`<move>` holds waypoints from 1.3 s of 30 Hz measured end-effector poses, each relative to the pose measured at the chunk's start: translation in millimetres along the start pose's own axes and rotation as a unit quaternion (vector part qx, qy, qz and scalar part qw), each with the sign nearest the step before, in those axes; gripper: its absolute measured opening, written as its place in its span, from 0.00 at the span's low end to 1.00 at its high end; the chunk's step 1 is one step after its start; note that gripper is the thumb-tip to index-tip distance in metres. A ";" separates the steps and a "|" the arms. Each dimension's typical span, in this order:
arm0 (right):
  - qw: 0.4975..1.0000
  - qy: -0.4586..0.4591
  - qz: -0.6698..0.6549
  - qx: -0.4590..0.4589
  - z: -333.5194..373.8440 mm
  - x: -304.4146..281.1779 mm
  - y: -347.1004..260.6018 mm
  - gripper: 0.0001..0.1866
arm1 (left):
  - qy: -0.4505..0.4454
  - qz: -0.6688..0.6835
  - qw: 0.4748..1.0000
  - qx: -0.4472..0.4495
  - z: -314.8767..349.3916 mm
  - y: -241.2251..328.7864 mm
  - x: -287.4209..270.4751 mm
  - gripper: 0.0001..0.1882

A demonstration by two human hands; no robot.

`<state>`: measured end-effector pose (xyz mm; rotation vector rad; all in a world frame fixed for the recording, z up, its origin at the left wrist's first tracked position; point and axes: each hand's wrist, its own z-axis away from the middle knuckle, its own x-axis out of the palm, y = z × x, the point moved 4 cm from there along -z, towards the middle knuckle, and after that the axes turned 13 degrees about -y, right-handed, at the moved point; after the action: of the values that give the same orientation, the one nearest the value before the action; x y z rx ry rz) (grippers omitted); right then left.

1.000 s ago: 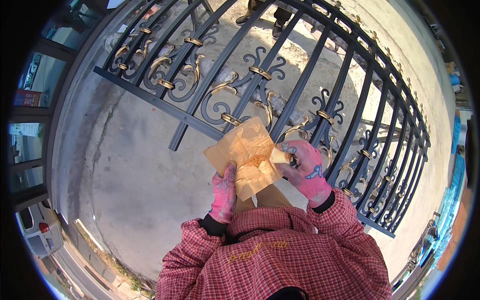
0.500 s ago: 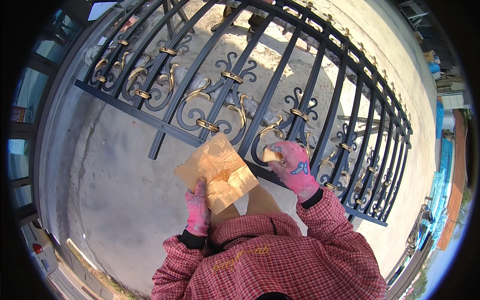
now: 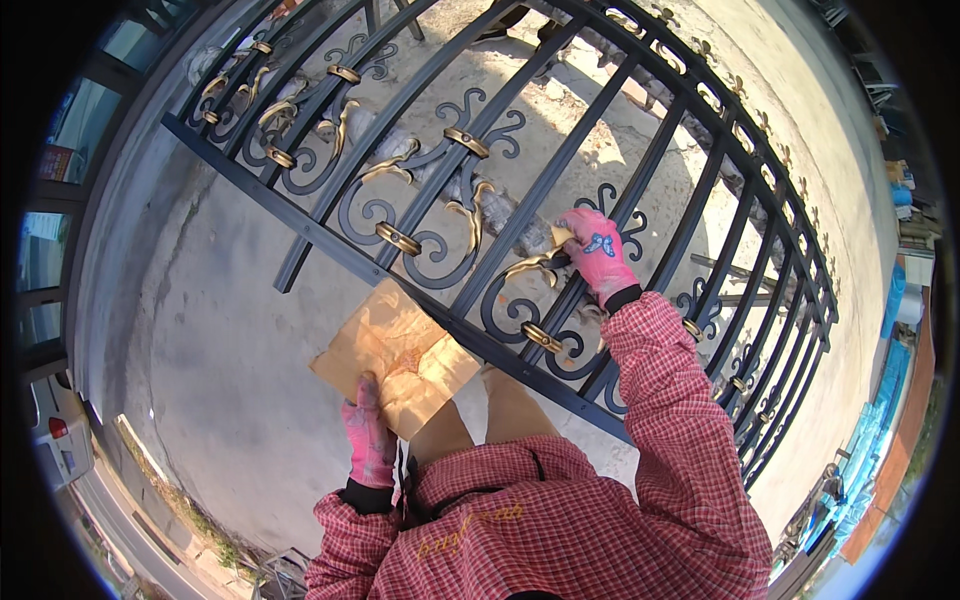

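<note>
My left hand is closed on a square of brown paper or card, its thumb on top. A golden-brown smear marks the creased middle of that square. Pink gloves cover both hands. Between the closed fingers of my right hand is a small pale sponge-like piece, mostly hidden. That hand is at the scrollwork of a dark metal railing panel, beside a gold-coloured leaf. Whether the pale piece touches the metal I cannot tell. Lower on the same bar is a gold-coloured collar.
The panel's bottom rail crosses in front of my legs. Concrete floor spreads to the left. A person's shoe shows beyond the bars. Windows line the left edge, a white vehicle stands lower left, and blue sheeting lies right.
My right hand has reached forward with the pale piece, from near the bottom rail to the upper scrollwork. The brown square and my left hand appear slightly lower and further left.
</note>
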<state>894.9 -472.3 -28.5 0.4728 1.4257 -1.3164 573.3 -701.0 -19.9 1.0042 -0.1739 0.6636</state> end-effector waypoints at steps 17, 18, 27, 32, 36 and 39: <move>0.995 -0.010 -0.079 -0.064 14.5 -23.7 -40.6 0.17 | 0.037 -0.005 0.999 0.006 9.5 -4.0 -5.4 0.25; 0.992 -0.037 -0.081 -0.092 23.9 -19.1 -49.1 0.17 | 0.036 -0.008 0.999 0.011 10.1 -4.6 -9.3 0.25; 0.964 -0.201 0.015 -0.171 64.7 57.2 -65.3 0.14 | 0.037 0.000 0.999 0.002 15.2 -6.1 -10.1 0.25; 0.957 -0.186 0.043 -0.217 57.7 44.8 -76.6 0.12 | 0.040 0.008 0.999 0.005 18.0 -11.6 -17.5 0.25; 0.960 -0.187 0.032 -0.206 61.7 42.6 -74.4 0.15 | 0.041 0.012 0.999 0.001 22.2 -13.5 -12.8 0.25; 0.972 -0.139 0.007 -0.187 73.8 20.8 -82.6 0.16 | 0.050 0.021 0.999 0.004 25.2 -19.3 -14.8 0.25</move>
<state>850.3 -570.2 5.3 0.0437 1.3872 -1.0233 577.0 -735.1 -26.5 0.9755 -0.1052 0.7511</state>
